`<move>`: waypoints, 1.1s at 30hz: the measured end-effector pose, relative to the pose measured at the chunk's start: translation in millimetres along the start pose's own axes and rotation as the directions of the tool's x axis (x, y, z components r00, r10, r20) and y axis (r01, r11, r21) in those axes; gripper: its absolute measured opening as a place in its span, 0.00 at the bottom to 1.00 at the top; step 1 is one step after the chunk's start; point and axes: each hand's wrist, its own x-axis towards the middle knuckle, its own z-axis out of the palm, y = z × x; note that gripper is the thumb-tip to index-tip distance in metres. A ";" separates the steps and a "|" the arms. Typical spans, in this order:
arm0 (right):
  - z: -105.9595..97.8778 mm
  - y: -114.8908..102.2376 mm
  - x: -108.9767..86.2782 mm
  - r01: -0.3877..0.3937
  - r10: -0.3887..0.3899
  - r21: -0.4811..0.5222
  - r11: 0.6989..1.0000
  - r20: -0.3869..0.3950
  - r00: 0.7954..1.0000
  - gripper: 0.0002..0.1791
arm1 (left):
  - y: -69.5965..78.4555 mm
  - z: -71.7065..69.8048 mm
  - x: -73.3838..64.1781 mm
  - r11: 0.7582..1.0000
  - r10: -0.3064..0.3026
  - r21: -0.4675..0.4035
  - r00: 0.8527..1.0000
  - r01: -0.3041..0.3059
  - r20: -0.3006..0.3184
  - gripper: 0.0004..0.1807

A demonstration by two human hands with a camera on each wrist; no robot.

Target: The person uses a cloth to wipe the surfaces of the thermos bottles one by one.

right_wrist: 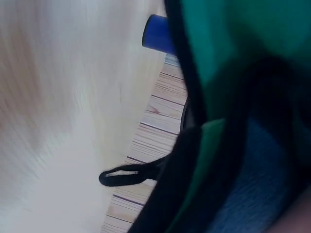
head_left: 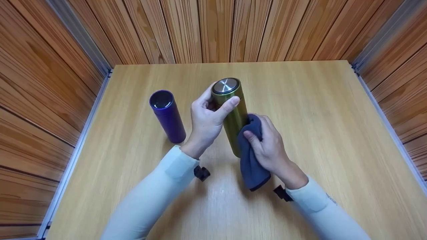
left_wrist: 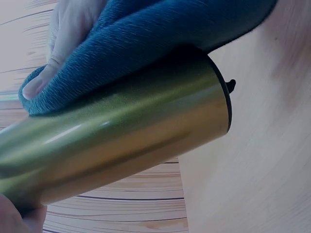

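A green-gold thermos bottle (head_left: 234,123) with a shiny metal lid is gripped near its top by my left hand (head_left: 207,121), thumb along the front just below the lid. My right hand (head_left: 271,146) holds a dark blue cloth (head_left: 251,166), thumb on top, and presses it against the lower right side of the bottle. In the left wrist view the cloth (left_wrist: 146,43) lies along the bottle's (left_wrist: 121,131) side close to its base. Black edging and a hanging loop (right_wrist: 124,175) of the cloth show in the right wrist view, with a green underside (right_wrist: 228,43).
A purple bottle (head_left: 170,121) with a dark, glossy top stands on the wooden table (head_left: 317,116), left of my left hand. Wood-plank walls (head_left: 213,30) close off the back and both sides, with grey metal rails (head_left: 71,160) along the table's side edges.
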 end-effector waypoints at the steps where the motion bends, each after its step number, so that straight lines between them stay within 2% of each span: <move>1: -1.0 1.2 0.4 -0.014 0.014 0.035 0.999 -0.001 1.000 0.23 | 0.4 -0.4 -0.5 1.000 -0.010 -0.001 1.000 0.010 0.000 0.27; 7: -4.1 11.4 3.4 -0.054 0.054 0.195 0.979 0.005 0.999 0.09 | 3.2 -2.5 0.2 0.999 -0.038 -0.011 0.999 0.038 0.004 0.26; 11: -5.3 16.7 1.8 -0.097 0.086 0.252 0.963 0.052 0.995 0.07 | 3.6 -4.1 0.9 0.999 -0.043 -0.014 0.999 0.043 -0.009 0.24; 14: -5.7 18.3 -0.7 -0.111 0.091 0.258 0.960 0.087 0.992 0.06 | 3.1 -5.1 1.3 0.999 -0.044 -0.022 0.999 0.044 -0.029 0.23; 16: -5.5 18.3 -3.1 -0.106 0.085 0.232 0.967 0.098 0.992 0.08 | 2.1 -5.9 2.2 0.999 -0.044 -0.031 0.998 0.043 -0.052 0.22; 18: -4.4 17.2 -5.9 -0.084 0.067 0.182 0.980 0.097 0.993 0.14 | 1.2 -6.5 3.3 0.998 -0.043 -0.042 0.996 0.039 -0.081 0.21; 22: 0.7 14.4 -12.1 0.013 -0.015 0.027 1.000 0.069 0.997 0.28 | 0.1 -6.6 4.7 0.998 -0.045 -0.051 0.991 0.038 -0.129 0.19; 24: 4.3 13.6 -14.3 0.080 -0.077 -0.064 0.995 0.045 0.996 0.34 | 0.4 -6.3 4.8 0.998 -0.042 -0.046 0.989 0.036 -0.139 0.19; 27: 9.5 13.9 -17.2 0.156 -0.155 -0.174 0.972 0.022 0.988 0.39 | 0.5 -5.6 4.8 0.999 -0.030 -0.043 0.990 0.025 -0.136 0.19; 30: 12.5 16.4 -19.1 0.170 -0.169 -0.187 0.968 0.020 0.985 0.40 | 0.4 -5.3 4.3 0.999 -0.019 -0.044 0.992 0.014 -0.128 0.19; 33: 12.3 20.9 -18.9 0.130 -0.128 -0.095 0.987 0.022 0.991 0.36 | 0.0 -5.8 4.1 0.999 -0.015 -0.052 0.995 0.010 -0.101 0.20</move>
